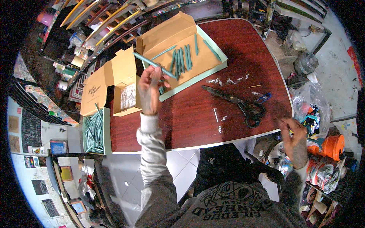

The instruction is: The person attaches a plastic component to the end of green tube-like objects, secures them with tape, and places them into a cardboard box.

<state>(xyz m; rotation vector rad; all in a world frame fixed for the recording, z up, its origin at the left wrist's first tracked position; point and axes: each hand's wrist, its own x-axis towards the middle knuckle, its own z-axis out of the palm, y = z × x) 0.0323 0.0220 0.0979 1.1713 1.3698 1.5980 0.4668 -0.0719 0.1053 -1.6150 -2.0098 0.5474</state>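
Observation:
My left hand [151,85] is closed around a slim teal pen [167,71], held tilted over the near left part of an open mint-and-brown cardboard box [194,79]. Inside that box lie several more teal pens [181,60], some side by side. My right hand [294,138] hovers by the table's right front corner, fingers loosely bent and apart, with nothing visible in it. Closest to it are black-handled scissors [253,110], lying with their blades toward the far left. A blue cutter [264,97] rests just beyond the scissors' handles.
A smaller brown box [127,102] with white contents stands left of my left arm. At the table's left edge, a mint box [95,133] is full of teal pens. White paper scraps [228,81] litter the red table [182,125]. Plastic bags [310,98] hang at the right.

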